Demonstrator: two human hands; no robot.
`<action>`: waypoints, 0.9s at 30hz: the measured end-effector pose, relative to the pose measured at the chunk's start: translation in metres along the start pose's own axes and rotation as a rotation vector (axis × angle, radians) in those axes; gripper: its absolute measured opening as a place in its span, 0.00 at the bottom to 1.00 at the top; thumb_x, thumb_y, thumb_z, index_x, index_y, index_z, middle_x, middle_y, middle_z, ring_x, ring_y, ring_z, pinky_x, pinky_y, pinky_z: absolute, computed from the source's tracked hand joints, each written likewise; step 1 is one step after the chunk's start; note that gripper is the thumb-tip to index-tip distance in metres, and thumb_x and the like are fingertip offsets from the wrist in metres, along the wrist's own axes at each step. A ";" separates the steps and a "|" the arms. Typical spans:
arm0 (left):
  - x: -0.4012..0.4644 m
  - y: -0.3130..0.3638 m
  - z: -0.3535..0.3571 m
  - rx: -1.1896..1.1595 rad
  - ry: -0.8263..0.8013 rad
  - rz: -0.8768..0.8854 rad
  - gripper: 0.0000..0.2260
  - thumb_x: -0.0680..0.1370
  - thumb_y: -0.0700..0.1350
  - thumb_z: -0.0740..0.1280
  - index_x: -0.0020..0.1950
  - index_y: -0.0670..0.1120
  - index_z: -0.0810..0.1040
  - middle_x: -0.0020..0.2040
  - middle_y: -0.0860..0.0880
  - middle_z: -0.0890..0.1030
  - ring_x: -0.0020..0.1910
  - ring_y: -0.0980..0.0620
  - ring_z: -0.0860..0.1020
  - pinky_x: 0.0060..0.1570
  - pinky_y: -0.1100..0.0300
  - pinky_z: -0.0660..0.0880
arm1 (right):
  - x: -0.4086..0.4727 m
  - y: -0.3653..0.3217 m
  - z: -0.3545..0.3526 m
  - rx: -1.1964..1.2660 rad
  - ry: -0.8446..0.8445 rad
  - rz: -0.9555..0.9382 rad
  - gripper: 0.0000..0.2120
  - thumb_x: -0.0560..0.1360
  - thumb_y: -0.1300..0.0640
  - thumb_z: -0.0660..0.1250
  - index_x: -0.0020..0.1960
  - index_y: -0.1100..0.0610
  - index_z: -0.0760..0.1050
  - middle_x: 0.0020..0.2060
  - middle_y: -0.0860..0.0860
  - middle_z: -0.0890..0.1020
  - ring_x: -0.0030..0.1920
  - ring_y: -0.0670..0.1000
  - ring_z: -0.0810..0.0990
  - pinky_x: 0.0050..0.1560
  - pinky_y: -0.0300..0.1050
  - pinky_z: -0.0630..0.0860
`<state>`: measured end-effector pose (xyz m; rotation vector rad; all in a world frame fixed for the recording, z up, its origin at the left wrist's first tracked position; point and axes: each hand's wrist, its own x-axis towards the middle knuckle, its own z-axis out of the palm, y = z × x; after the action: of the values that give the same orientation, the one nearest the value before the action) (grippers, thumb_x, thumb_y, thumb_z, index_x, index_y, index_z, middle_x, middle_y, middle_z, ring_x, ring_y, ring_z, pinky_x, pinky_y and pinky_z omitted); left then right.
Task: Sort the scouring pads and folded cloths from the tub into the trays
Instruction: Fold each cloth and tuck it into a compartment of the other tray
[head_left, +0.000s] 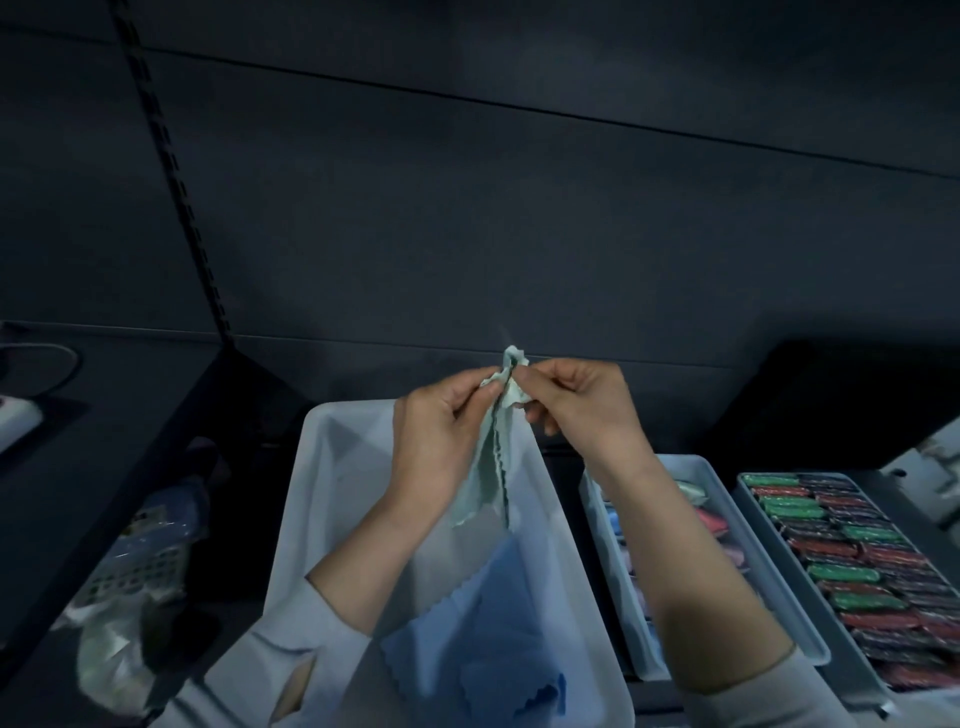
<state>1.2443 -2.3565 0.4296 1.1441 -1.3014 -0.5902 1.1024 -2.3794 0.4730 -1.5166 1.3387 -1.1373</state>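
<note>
Head view is showing dim, blurred clutter at left that is hard to identify. Both the left hand (441, 441) and right hand (576, 405) are pinching a pale green cloth (493, 457), zigzag-edged and hanging limp above the white tub (311, 499).

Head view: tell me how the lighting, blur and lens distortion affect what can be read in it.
Head view: dim overall, the dark wall and shelf swallow detail; the pale green cloth and both hands, left hand and right hand, are lit well enough, slightly soft; wide-angle bending bows the white tub and splays the trays; the clutter at lower left is blurred and unreadable.
</note>
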 end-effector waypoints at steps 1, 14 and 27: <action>0.000 0.001 -0.001 0.008 0.011 0.006 0.08 0.77 0.42 0.69 0.54 0.50 0.85 0.48 0.59 0.85 0.49 0.62 0.82 0.54 0.58 0.78 | 0.000 -0.001 -0.001 0.001 0.017 0.004 0.08 0.74 0.55 0.72 0.40 0.59 0.83 0.29 0.50 0.82 0.28 0.44 0.77 0.32 0.40 0.71; 0.006 0.007 -0.011 -0.081 -0.059 -0.066 0.13 0.76 0.38 0.71 0.54 0.55 0.83 0.47 0.57 0.85 0.47 0.61 0.83 0.55 0.55 0.79 | -0.002 0.009 -0.013 0.116 -0.011 -0.083 0.04 0.77 0.58 0.69 0.47 0.55 0.83 0.38 0.43 0.84 0.37 0.37 0.80 0.41 0.33 0.74; 0.019 0.015 -0.021 -0.377 -0.266 -0.574 0.16 0.79 0.51 0.66 0.57 0.38 0.80 0.50 0.43 0.85 0.50 0.46 0.84 0.50 0.56 0.81 | -0.023 0.058 -0.004 0.292 -0.306 0.096 0.08 0.75 0.60 0.71 0.48 0.65 0.81 0.43 0.61 0.83 0.44 0.56 0.80 0.48 0.48 0.78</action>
<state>1.2648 -2.3608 0.4536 1.1404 -1.0066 -1.3880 1.0814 -2.3642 0.4160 -1.3349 0.9811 -0.9483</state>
